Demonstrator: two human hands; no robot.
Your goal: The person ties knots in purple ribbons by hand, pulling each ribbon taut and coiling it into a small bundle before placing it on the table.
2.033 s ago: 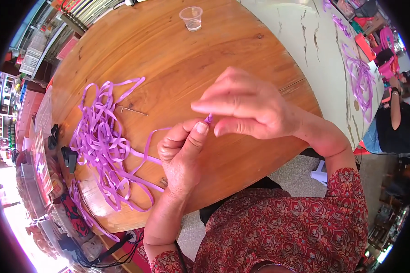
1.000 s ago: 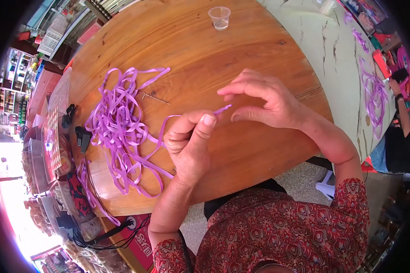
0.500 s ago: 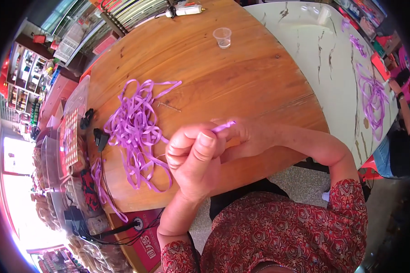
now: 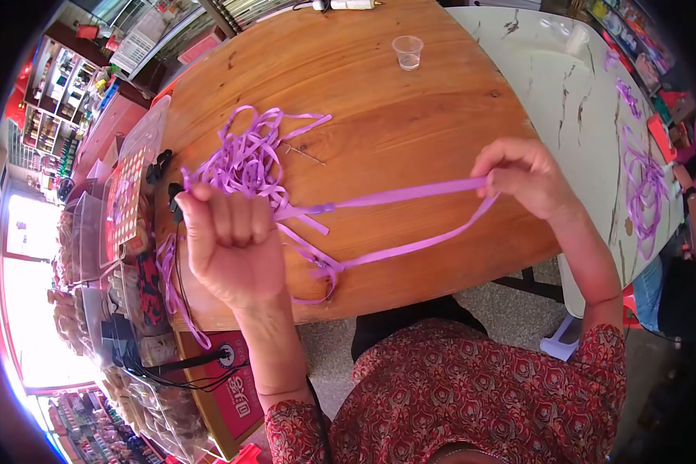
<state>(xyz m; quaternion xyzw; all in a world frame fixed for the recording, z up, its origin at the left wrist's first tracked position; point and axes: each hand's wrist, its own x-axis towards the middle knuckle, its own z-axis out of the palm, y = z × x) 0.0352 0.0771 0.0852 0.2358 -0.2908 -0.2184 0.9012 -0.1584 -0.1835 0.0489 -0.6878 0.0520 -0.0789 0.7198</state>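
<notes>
Hands, earlier close together, now separating: right hand drawing purple ribbon taut rightward; left hand fisting, pulling back from ribbon pile.

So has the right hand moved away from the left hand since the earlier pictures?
Yes. The right hand has swung out toward the round wooden table's right edge, stretching the purple ribbon.

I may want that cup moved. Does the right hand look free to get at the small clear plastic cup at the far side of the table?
Probably not yet: the right hand pinches a taut purple ribbon. The wooden table up to the cup is bare.
</notes>
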